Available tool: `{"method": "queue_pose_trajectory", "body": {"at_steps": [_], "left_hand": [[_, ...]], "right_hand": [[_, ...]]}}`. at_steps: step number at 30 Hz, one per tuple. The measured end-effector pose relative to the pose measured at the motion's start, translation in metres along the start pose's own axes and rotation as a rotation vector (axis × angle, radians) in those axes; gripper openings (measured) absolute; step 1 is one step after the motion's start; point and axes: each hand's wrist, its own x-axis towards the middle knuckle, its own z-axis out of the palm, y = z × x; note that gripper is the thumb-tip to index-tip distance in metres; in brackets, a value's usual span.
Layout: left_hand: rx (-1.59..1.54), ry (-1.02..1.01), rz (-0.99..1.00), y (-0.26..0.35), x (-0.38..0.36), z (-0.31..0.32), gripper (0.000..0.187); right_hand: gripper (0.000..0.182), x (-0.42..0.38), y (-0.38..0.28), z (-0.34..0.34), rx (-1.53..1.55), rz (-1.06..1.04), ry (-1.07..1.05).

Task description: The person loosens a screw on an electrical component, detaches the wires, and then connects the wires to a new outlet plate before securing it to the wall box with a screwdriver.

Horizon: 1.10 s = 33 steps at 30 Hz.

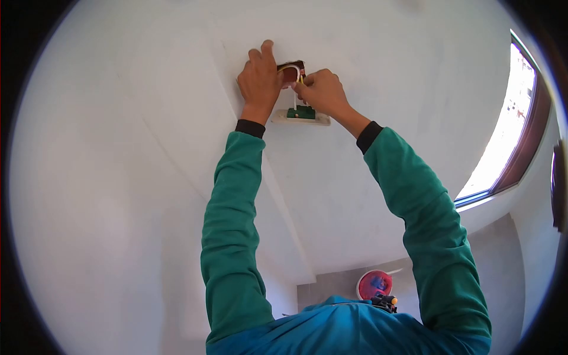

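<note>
Both my hands are raised to a recessed socket box [290, 75] with a reddish-brown inside, set in the white wall. My left hand [260, 77] is at the box's left edge, its fingers apart and bent against the wall; its thumb tip is hard to make out. From the right, my right hand [322, 92] pinches a wire at the box opening. White and yellow wires [295, 70] curve out of the box between my hands. Below them hangs a white faceplate [322, 119] with a green socket module [302, 112] on its back, attached to a white wire.
A bright window [500, 130] with a dark frame is on the right. Low down, behind my body, a round red container [374, 284] holds something blue. Beside it is a dark item with a yellow-orange part [387, 302], close to my waist. A wall corner runs down left of the box.
</note>
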Motion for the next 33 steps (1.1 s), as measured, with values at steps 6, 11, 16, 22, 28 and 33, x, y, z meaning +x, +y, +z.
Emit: {"method": "queue_pose_trajectory", "body": {"at_steps": [6,11,16,22,28,33], "left_hand": [[0.092,0.023,0.281,-0.002,0.010,-0.004,0.071],[0.033,0.015,0.248,0.024,0.023,-0.042,0.064],[0.094,-0.008,0.143,0.028,0.023,-0.030,0.067],[0.127,0.009,0.166,0.024,0.028,-0.014,0.070],[0.096,-0.063,0.158,0.014,0.028,-0.012,0.071],[0.085,-0.060,0.175,0.008,0.030,-0.006,0.073]], "right_hand": [[0.031,0.013,-0.011,0.008,0.054,-0.063,0.112],[0.030,-0.006,-0.029,-0.035,-0.077,0.008,-0.117],[0.043,-0.037,-0.016,-0.043,-0.408,-0.201,0.140],[0.042,-0.100,0.000,-0.036,-0.421,-0.721,0.285],[0.025,-0.074,0.019,0.004,-0.423,-0.771,0.473],[0.017,-0.060,0.020,0.011,0.061,-0.662,0.497]]}}
